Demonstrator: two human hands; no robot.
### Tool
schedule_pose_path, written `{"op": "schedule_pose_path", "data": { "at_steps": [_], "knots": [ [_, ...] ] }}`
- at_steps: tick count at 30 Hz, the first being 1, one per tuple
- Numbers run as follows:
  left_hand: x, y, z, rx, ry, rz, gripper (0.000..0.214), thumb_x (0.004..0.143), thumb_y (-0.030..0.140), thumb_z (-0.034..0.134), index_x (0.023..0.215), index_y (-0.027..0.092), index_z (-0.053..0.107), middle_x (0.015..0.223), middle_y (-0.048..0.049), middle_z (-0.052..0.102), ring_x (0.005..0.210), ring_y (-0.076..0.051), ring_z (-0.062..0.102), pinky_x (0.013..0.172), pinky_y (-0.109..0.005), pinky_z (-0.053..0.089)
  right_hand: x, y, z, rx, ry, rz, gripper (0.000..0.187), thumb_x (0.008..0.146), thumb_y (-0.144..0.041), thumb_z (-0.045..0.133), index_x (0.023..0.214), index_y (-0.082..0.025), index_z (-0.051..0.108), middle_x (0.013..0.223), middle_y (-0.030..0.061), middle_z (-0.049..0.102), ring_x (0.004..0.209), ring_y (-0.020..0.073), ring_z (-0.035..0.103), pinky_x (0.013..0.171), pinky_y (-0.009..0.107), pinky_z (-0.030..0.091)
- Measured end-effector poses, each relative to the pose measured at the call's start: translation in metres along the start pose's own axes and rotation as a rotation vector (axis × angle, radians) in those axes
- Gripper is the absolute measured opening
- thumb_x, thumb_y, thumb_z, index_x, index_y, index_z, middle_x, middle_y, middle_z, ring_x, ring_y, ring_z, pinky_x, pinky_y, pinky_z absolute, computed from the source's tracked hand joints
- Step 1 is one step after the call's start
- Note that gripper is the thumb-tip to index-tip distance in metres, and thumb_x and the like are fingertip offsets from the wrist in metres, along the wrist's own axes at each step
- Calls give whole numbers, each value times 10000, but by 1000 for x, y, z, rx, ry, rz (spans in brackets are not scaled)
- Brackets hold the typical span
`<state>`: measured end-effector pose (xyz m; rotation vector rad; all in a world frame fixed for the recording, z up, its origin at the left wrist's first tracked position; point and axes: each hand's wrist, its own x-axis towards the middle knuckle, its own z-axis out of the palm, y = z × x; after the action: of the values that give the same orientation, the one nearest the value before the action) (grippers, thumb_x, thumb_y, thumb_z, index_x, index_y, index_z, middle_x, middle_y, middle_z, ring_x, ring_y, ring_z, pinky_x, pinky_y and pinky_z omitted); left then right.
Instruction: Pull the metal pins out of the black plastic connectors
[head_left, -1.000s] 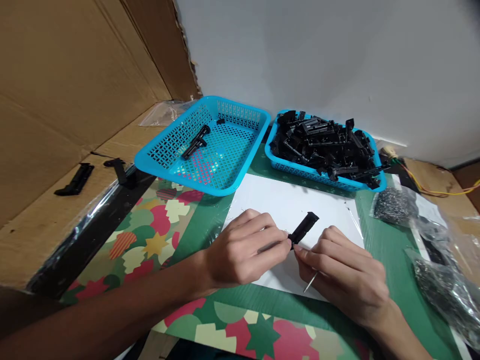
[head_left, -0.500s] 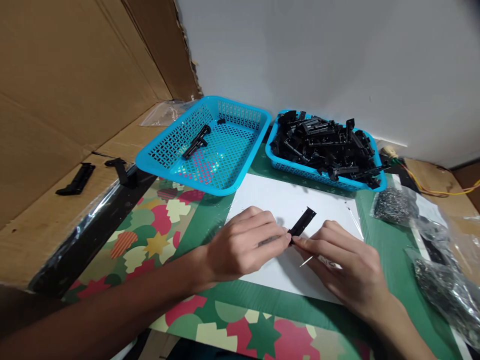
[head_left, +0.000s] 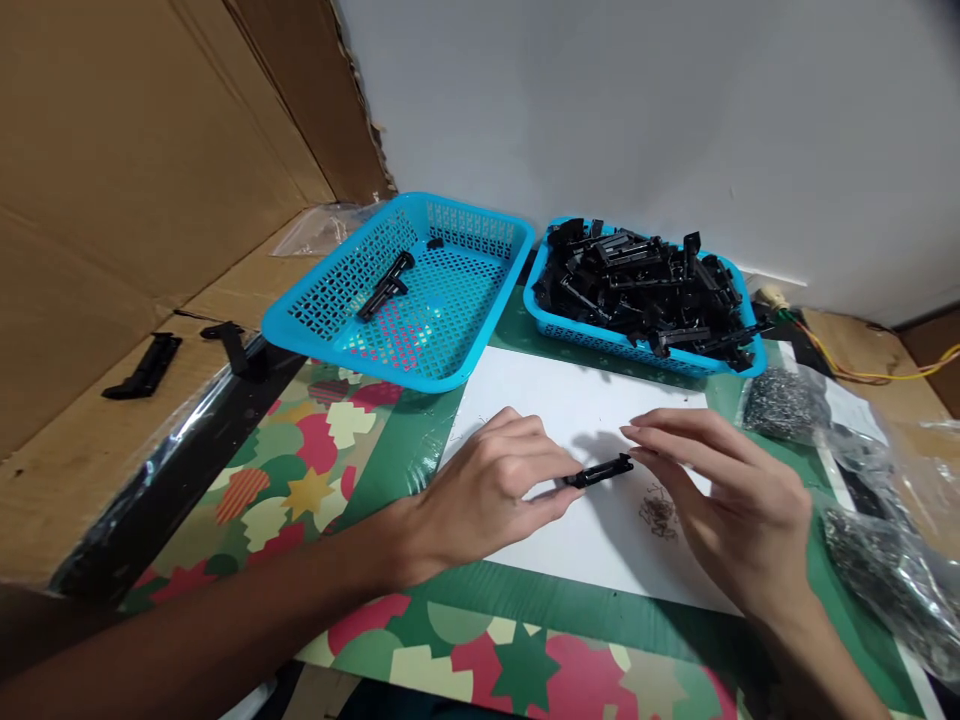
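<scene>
My left hand (head_left: 499, 485) pinches one end of a narrow black plastic part (head_left: 602, 471), held nearly level above a white sheet (head_left: 517, 390). The near end of the part is hidden by the fingers. At its other end is my right hand (head_left: 724, 490), fingers stretched out and slightly apart, with fingertips close to or touching the tip. Nothing shows between those fingers. Beneath the right hand, a small pile of thin wire-like metal pieces (head_left: 660, 515) lies on the sheet.
One blue basket (head_left: 484, 335) holds a similar black part and a small bit. Another blue basket (head_left: 577, 335) is heaped with black parts. Bags of small metal pieces (head_left: 784, 400) lie right. Two black parts (head_left: 146, 368) rest at left, near a cardboard wall (head_left: 135, 150).
The black part has turned from slanting upward to nearly level. My right hand has loosened and shifted right and up. A thin pale rod seen beneath it earlier no longer shows.
</scene>
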<state>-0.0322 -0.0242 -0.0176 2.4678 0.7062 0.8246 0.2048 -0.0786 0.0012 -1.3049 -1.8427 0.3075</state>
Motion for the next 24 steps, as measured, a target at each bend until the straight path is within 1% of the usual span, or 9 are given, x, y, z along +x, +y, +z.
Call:
{"op": "schedule_pose_path", "data": {
  "at_steps": [2,4,6,8,12,16,20,24],
  "knots": [
    [0,0,0,9,-6,7,76,960,177,734,1022,153,773,870,-16,791,812,-180,653,787,-342,405,-2,-6,7,108,67,137,111,947,-168,767,975,-265,812,964,18,806,810,184,765,745,303,626],
    [0,-1,1,19,-11,20,72,964,184,730,1014,153,771,859,-15,788,802,-180,640,781,-344,401,-3,-11,15,190,108,256,50,901,-210,828,888,-251,803,892,-2,814,724,166,762,691,267,637],
    [0,-2,1,27,-10,42,71,970,190,725,1008,149,768,854,-15,786,796,-180,632,775,-346,400,-3,-15,22,253,116,320,58,882,-222,844,855,-235,795,863,-3,811,697,159,760,659,243,638],
    [-1,-3,2,37,-2,68,76,983,190,711,1008,144,765,855,-18,787,793,-179,630,766,-348,399,-1,-16,27,297,105,340,72,880,-214,840,834,-222,786,837,-3,804,692,156,757,654,230,637],
    [0,-2,3,47,11,84,76,996,184,694,1001,142,758,845,-17,786,776,-172,623,750,-346,400,1,-18,29,325,67,333,103,897,-198,813,805,-210,768,802,-6,794,669,142,744,629,203,616],
    [-1,-2,4,48,9,94,83,1000,187,691,969,139,751,823,-19,780,755,-169,623,737,-347,400,1,-21,27,245,16,301,124,926,-203,783,804,-207,758,770,-11,785,621,133,721,604,194,594],
    [-1,-2,4,49,0,94,80,999,175,686,985,128,749,828,-25,783,747,-169,620,740,-348,403,2,-25,25,147,15,224,120,934,-188,772,817,-206,750,742,-8,772,582,134,699,591,208,592],
    [0,-1,3,45,-17,85,93,998,167,678,945,128,745,799,-34,773,753,-177,635,741,-345,406,2,-28,25,81,16,121,138,958,-161,734,827,-206,730,714,-3,756,552,136,684,574,230,586]
  ]
}}
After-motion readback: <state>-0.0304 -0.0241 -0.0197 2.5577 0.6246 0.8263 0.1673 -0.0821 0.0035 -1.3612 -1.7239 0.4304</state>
